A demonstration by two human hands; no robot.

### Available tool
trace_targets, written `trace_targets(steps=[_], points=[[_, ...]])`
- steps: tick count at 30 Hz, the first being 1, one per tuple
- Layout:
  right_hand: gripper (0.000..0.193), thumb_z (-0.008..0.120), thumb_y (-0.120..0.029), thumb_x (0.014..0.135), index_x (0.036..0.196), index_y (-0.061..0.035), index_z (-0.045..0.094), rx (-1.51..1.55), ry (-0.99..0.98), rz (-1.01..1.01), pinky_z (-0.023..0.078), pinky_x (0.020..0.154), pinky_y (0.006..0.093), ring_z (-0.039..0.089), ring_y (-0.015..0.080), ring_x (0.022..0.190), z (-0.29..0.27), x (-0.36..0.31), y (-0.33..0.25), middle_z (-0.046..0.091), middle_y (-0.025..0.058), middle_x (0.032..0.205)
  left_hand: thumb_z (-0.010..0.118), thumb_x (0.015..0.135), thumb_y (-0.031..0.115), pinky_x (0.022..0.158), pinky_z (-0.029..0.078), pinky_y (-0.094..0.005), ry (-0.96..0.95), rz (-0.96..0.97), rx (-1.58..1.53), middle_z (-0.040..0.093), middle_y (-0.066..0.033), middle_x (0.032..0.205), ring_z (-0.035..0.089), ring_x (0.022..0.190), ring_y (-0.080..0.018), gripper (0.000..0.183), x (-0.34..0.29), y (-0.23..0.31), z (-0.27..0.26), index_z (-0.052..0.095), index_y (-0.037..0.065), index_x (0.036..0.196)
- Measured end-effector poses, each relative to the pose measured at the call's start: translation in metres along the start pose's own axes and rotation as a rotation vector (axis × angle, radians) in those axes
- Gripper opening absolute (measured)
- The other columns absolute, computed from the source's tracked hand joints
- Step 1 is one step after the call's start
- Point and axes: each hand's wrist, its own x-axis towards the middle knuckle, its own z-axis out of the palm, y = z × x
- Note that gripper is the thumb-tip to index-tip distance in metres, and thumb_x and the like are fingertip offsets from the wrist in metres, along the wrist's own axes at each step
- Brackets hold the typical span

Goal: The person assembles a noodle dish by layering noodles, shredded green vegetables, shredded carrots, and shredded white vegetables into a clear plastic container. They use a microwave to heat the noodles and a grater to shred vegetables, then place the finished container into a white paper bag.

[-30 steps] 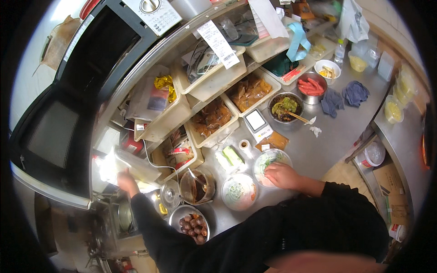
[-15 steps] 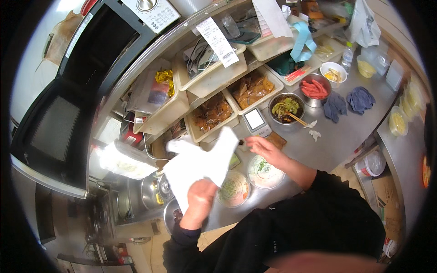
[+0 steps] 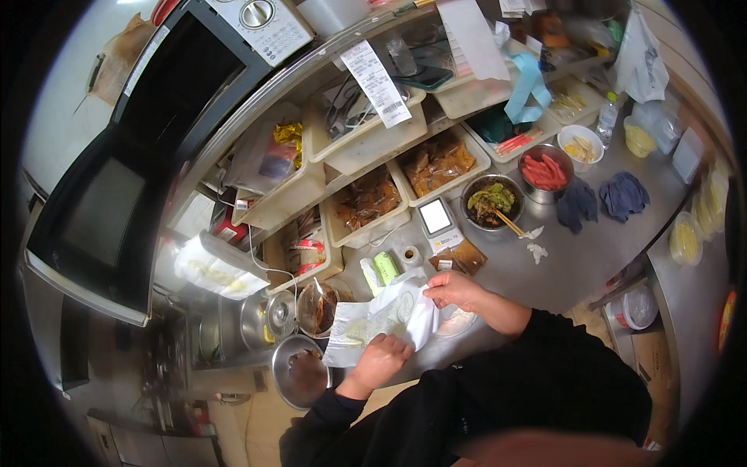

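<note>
A thin white plastic bag [image 3: 373,323] with faint printing is spread between my hands over the counter's near edge. My left hand [image 3: 381,358] is closed on its near edge. My right hand [image 3: 454,290] pinches its upper right corner. Partly behind the bag, below my right wrist, a round clear-lidded bowl [image 3: 457,321] shows its edge; a second such bowl is hidden by the bag. Just beyond the bag lie a green-and-white packet [image 3: 383,268] and a small roll [image 3: 411,255].
A steel bowl [image 3: 292,393] and a pot with dark sauce [image 3: 317,307] stand left of the bag. Farther back are a scale [image 3: 438,220], a bowl of greens with chopsticks [image 3: 492,198], a pot of red sausages [image 3: 545,173] and blue cloths [image 3: 624,196]. Shelf bins [image 3: 366,226] overhang the counter's back.
The bag has come down from a raised, blurred position and now lies spread lower and to the right. My right hand, open before, now grips its corner; my left hand has moved right.
</note>
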Motion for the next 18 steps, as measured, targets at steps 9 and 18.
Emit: trace_targets(steps=[9,18], points=[[0.018,0.075,-0.016,0.08,0.079,-0.003,0.063,-0.254,-0.018,-0.258,0.042,0.055,0.0251,0.053,0.0057,0.064,0.024,-0.011,0.019,0.062,-0.0005,0.07,0.069,0.088,0.021,0.065,0.048,-0.0244,0.463,-0.968,-1.114,0.067,-0.0054,0.079,0.059,0.069,-0.0099,0.023,0.027,0.017,0.045,0.066,-0.002,0.093],[0.031,0.078,-0.023,0.076,0.069,-0.0041,0.055,-0.466,-0.001,-0.285,0.039,0.051,0.0284,0.048,0.0125,0.056,0.029,-0.03,0.009,0.054,-0.001,0.061,0.074,0.08,0.006,0.057,0.045,-0.0237,0.673,-1.135,-1.307,0.064,-0.0026,0.07,0.057,0.061,-0.0087,0.013,0.032,0.021,0.066,0.063,0.002,0.076]])
